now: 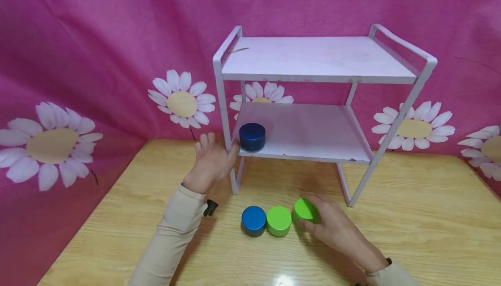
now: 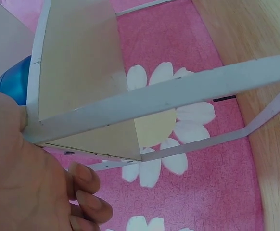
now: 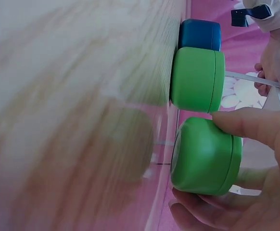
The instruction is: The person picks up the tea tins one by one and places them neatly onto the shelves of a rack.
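**Gripping a green container (image 1: 305,210) on the near side of a white rack (image 1: 318,58)**

Curling thumb and fingers of the right hand (image 1: 332,225) round the green container, spread only to its width; tilting it at the right end of a near row, showing part of its base in the right wrist view; resting the left hand (image 1: 211,164) against the left near post (image 1: 222,103), bending its fingers loosely, pointing its thumb toward a shelved blue container (image 1: 252,137) at the left near corner of the lower shelf (image 1: 309,134); leaving the firmness of that touch impossible to tell; seeing another green container (image 1: 279,221) just left of the gripped one, across a narrow gap; seeing a front blue container (image 1: 253,221) close beside it, farther left, on the wooden table (image 1: 438,229); seeing pink cloth (image 1: 117,38) with white flowers hanging on the far side.
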The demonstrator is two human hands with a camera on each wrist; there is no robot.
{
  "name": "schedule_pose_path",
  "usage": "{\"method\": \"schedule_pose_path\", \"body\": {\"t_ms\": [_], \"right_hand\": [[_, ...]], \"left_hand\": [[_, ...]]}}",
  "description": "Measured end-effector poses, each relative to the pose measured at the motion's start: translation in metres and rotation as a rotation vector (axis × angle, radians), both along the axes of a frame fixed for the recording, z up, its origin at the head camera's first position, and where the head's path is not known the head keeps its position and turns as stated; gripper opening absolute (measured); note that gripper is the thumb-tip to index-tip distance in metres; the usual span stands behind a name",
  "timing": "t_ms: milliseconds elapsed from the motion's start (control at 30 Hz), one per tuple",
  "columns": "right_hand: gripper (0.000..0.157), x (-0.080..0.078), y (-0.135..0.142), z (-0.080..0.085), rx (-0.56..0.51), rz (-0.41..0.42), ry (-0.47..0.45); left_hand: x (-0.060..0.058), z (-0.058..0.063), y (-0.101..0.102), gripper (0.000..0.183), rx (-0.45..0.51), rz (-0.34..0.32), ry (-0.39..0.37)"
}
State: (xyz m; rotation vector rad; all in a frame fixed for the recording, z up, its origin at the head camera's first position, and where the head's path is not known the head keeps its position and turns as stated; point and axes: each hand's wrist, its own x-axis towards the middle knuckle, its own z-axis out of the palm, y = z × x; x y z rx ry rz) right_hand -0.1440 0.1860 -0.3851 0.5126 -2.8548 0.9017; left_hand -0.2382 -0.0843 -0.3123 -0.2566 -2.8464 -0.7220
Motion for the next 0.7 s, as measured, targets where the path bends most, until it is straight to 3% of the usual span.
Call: {"method": "schedule_pose_path", "body": {"t_ms": [233, 700], "right_hand": [[0.054, -0.0017, 0.0008, 0.0002, 0.009, 0.004, 0.007], [0.05, -0.0044, -0.001, 0.0019, 0.005, 0.022, 0.147]], "left_hand": [[-0.0012, 0.0001, -0.0008, 0.038, -0.021, 0.012, -0.004], [-0.0001, -0.0001, 0.0006, 0.038, -0.026, 0.035, -0.012]]}}
